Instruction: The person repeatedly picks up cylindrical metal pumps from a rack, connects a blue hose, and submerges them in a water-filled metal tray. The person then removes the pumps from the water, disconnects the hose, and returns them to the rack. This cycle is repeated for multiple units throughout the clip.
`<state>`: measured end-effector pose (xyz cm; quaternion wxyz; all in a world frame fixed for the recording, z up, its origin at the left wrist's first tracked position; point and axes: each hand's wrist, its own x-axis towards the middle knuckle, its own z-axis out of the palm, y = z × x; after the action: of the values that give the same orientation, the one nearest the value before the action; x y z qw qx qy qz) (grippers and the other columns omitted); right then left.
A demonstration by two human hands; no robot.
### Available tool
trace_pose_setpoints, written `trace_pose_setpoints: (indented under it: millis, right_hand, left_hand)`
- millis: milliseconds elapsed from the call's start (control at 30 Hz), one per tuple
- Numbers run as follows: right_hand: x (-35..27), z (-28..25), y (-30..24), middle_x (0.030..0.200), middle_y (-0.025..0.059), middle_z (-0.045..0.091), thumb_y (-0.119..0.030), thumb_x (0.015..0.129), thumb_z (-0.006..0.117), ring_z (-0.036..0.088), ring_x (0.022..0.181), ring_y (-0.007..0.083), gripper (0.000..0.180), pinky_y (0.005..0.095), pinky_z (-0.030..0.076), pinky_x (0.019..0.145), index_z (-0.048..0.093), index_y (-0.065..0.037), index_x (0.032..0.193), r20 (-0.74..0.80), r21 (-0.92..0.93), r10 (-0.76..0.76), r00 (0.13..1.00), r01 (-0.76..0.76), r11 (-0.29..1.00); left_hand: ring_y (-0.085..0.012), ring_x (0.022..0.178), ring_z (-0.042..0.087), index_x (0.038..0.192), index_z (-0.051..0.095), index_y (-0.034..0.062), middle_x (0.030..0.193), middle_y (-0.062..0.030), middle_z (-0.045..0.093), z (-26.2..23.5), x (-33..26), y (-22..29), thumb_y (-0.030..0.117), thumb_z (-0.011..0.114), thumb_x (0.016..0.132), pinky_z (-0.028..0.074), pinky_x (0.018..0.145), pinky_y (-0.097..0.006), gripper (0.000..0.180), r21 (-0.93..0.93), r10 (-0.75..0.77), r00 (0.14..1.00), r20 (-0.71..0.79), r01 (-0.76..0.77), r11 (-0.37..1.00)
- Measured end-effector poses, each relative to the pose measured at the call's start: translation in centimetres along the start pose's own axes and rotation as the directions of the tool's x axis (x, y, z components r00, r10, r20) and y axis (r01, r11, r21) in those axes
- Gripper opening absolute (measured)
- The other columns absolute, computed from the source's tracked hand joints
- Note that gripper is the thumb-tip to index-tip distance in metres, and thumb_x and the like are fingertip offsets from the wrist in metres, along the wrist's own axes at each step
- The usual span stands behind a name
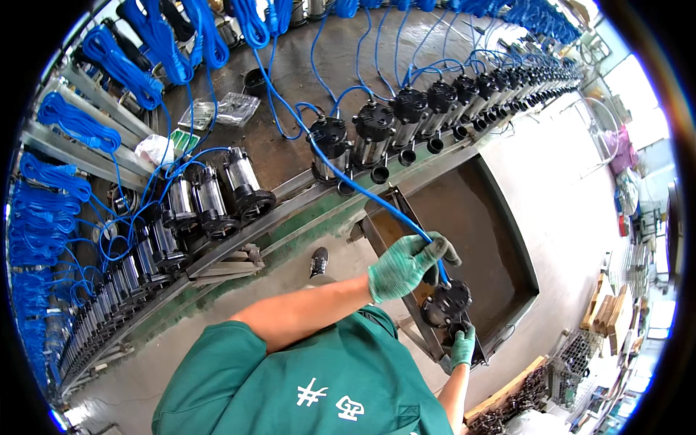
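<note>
My left hand (407, 267), in a green knitted glove with grey fingertips, is closed round a blue cable (391, 210). From it the cable runs down to the black top of a submersible pump (448, 303) and up toward the bench. My right hand (462, 348), gloved alike, grips the black fitting at the pump's near side; its fingers are partly hidden. The pump is over the near edge of a dark metal tank (535, 272) that holds brownish water (464, 217).
A long bench (290, 190) curves beyond the tank, with a row of similar pumps (374, 130) on its right part and more lying at left (210, 199). Coiled blue cables (156, 43) hang above. Wire baskets (576, 362) and wooden boards (607, 312) stand at right.
</note>
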<state>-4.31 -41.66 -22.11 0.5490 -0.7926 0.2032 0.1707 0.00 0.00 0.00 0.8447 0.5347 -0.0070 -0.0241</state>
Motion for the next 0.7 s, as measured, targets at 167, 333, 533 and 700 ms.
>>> trace_pose_setpoints:
  millis: [167, 333, 533, 700]
  right_hand:
    - [-1.3, 7.4, -12.7, 0.105, 0.0067, 0.071, 0.012, 0.086, 0.044, 0.066, 0.083, 0.0153, 0.053, 0.0308, 0.059, 0.068, 0.066, -0.009, 0.129, 0.181, -0.396, -0.285, 0.941, 0.335, 0.855]
    - [-0.8, 18.6, -18.5, 0.099, 0.0032, 0.072, 0.009, 0.09, 0.049, 0.066, 0.077, 0.0124, 0.041, 0.0293, 0.058, 0.061, 0.071, -0.006, 0.12, 0.374, -0.217, -0.344, 0.861, 0.442, 0.871]
    - [-2.4, 37.6, -26.0, 0.102, 0.0066, 0.071, 0.003, 0.095, 0.057, 0.067, 0.077, 0.0137, 0.023, 0.0302, 0.06, 0.06, 0.07, -0.003, 0.113, 0.555, -0.027, -0.15, 0.818, 0.199, 0.98]
    - [-3.2, 48.4, -29.8, 0.096, 0.0049, 0.069, 0.0, 0.099, 0.055, 0.066, 0.076, 0.0125, 0.018, 0.0316, 0.062, 0.062, 0.067, -0.004, 0.112, 0.591, 0.03, -0.046, 0.805, 0.035, 0.999]
  left_hand:
    - [-0.0084, 0.068, 0.063, 0.097, 0.073, 0.0058, 0.085, -0.0035, 0.073, -7.6, -1.9, 2.3, 0.057, 0.051, 0.108, 0.049, 0.063, -0.026, 0.057, 0.153, 0.085, 0.974, -0.208, -0.054, 0.987]
    - [-0.0083, 0.066, 0.062, 0.094, 0.074, 0.0105, 0.087, -0.003, 0.075, -18.9, -3.9, 9.8, 0.064, 0.049, 0.106, 0.048, 0.063, -0.025, 0.06, 0.233, 0.09, 0.882, -0.462, 0.022, 0.972]
    - [-0.0084, 0.066, 0.062, 0.1, 0.074, 0.011, 0.093, -0.0025, 0.077, -29.4, -1.4, 16.7, 0.055, 0.05, 0.109, 0.048, 0.063, -0.025, 0.051, 0.549, 0.45, 0.775, -0.444, -0.162, 0.82]
    - [-0.0092, 0.071, 0.066, 0.101, 0.076, 0.0088, 0.094, -0.0028, 0.077, -38.3, 2.8, 17.3, 0.046, 0.054, 0.11, 0.054, 0.067, -0.026, 0.044, 0.574, 0.506, 0.747, -0.431, -0.206, 0.793]
